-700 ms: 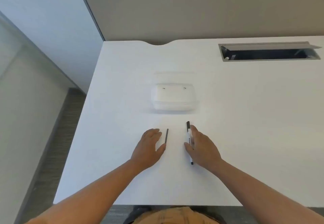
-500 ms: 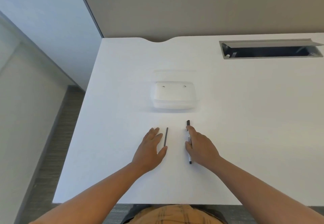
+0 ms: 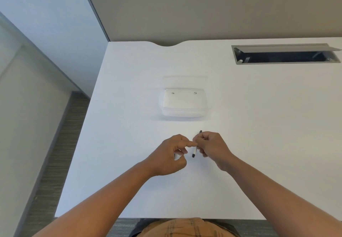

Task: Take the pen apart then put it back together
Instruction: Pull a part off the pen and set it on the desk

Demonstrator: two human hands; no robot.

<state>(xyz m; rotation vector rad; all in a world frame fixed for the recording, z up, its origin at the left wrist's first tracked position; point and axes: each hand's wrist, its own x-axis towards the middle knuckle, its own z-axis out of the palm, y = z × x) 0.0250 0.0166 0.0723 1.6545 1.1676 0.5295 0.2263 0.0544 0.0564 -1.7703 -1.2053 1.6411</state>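
The white pen body (image 3: 194, 151) with black ends is lifted off the white desk (image 3: 259, 134), and my right hand (image 3: 212, 149) is closed around its upper half. Its lower black tip points down toward me, while its top end sticks out above my fingers. My left hand (image 3: 170, 157) is curled just left of it, with the index finger stretched across to touch my right fingers. The thin dark pen part (image 3: 174, 155) shows only as a sliver inside my left fingers; the rest is hidden.
A clear plastic container (image 3: 183, 105) sits on the desk just beyond my hands. An open grey cable slot (image 3: 283, 54) is set into the desk at the far right. A beige partition stands behind the desk, whose left edge drops to the floor.
Both hands lay flat beside the two pen pieces. Now my right hand has lifted the white pen body, my left has taken the thin dark part, and the hands have met.
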